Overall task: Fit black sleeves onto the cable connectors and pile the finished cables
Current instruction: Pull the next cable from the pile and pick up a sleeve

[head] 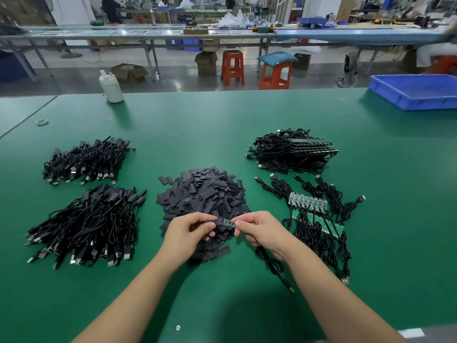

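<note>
A black sleeve (220,222) is pinched in the left hand (190,230), and a small green board (229,222) on a cable end is pinched by the right hand (259,229), with the board partly pushed into the sleeve's open end. Both hands are held just above the near edge of the sleeve heap (202,194) in the middle of the green desk (222,120). The held board's cable (272,266) is seen trailing down under the right wrist onto the desk.

Just right of the hands, bare-board cables (311,206) are laid out in a row, and a denser stack (294,151) is piled further back. On the left, two piles of sleeved cables are parked: a near pile (86,226) and a far pile (86,160).

Further out, a white bottle (110,87) is stood at the far edge, and a blue tray (418,91) is set at the far right corner. Red stools (232,66) are visible on the floor past the desk.
</note>
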A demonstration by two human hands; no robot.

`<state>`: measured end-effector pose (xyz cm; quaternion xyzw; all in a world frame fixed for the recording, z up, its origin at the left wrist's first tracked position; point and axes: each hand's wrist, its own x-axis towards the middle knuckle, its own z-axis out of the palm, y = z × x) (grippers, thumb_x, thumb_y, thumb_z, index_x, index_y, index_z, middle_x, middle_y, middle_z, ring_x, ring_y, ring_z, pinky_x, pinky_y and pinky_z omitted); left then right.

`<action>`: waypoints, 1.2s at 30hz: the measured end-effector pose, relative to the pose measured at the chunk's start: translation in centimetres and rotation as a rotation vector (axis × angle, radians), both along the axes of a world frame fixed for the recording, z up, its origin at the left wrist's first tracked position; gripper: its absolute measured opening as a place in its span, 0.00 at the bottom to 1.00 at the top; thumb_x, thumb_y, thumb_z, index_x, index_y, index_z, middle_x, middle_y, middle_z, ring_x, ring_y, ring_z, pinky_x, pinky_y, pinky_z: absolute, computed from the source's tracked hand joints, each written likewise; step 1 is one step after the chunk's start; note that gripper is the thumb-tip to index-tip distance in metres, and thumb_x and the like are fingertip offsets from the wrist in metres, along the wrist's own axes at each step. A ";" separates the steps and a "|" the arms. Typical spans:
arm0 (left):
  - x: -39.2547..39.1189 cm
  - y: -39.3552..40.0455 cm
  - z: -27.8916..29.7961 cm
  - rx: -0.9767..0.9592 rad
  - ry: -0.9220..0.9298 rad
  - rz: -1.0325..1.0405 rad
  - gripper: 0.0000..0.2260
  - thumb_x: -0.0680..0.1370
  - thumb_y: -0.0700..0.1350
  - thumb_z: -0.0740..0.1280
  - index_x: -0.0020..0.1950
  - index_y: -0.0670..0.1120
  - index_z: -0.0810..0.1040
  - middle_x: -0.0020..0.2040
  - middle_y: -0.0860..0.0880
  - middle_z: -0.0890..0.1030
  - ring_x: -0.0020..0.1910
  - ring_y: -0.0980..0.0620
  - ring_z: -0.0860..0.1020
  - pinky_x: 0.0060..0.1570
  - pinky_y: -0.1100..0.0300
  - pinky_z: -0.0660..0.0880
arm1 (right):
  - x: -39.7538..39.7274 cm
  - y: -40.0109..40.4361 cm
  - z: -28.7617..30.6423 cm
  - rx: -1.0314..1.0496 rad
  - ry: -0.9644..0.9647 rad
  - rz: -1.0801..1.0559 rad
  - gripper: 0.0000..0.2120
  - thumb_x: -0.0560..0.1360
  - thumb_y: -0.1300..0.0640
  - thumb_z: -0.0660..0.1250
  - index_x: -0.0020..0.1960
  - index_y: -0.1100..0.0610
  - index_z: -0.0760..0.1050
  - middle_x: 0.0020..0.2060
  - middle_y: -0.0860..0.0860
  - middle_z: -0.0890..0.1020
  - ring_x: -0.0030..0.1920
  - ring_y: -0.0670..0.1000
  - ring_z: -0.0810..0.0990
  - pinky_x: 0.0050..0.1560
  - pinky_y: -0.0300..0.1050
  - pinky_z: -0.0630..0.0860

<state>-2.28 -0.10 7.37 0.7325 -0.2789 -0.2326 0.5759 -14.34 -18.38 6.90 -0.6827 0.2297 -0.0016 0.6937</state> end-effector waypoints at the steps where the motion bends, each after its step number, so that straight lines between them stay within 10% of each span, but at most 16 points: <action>1: 0.1 0.0 -0.1 0.012 -0.015 -0.003 0.08 0.76 0.36 0.71 0.48 0.49 0.85 0.39 0.46 0.86 0.39 0.51 0.84 0.41 0.64 0.80 | 0.0 0.0 0.1 -0.001 0.002 0.002 0.08 0.81 0.60 0.66 0.57 0.56 0.81 0.37 0.49 0.84 0.27 0.45 0.65 0.28 0.37 0.64; 7: 0.1 0.3 -0.2 0.132 -0.333 -0.034 0.09 0.73 0.47 0.76 0.49 0.61 0.83 0.44 0.60 0.83 0.43 0.61 0.80 0.46 0.73 0.72 | -0.3 0.1 0.6 -0.031 0.024 0.019 0.08 0.81 0.60 0.66 0.58 0.57 0.81 0.37 0.50 0.84 0.27 0.45 0.66 0.29 0.38 0.65; 17: 0.1 0.3 0.4 0.184 -0.617 -0.141 0.08 0.75 0.46 0.74 0.53 0.51 0.86 0.45 0.59 0.80 0.46 0.61 0.78 0.48 0.73 0.70 | -0.8 0.2 1.4 -0.066 0.049 0.081 0.08 0.81 0.60 0.65 0.55 0.59 0.82 0.33 0.47 0.83 0.27 0.45 0.64 0.29 0.37 0.62; 36: -0.6 -0.3 0.7 0.216 -0.638 -0.187 0.10 0.75 0.47 0.74 0.56 0.52 0.85 0.46 0.57 0.82 0.46 0.60 0.79 0.52 0.61 0.74 | -0.3 0.7 0.1 -0.017 0.003 0.099 0.07 0.80 0.60 0.67 0.56 0.58 0.81 0.40 0.52 0.86 0.27 0.46 0.65 0.27 0.37 0.64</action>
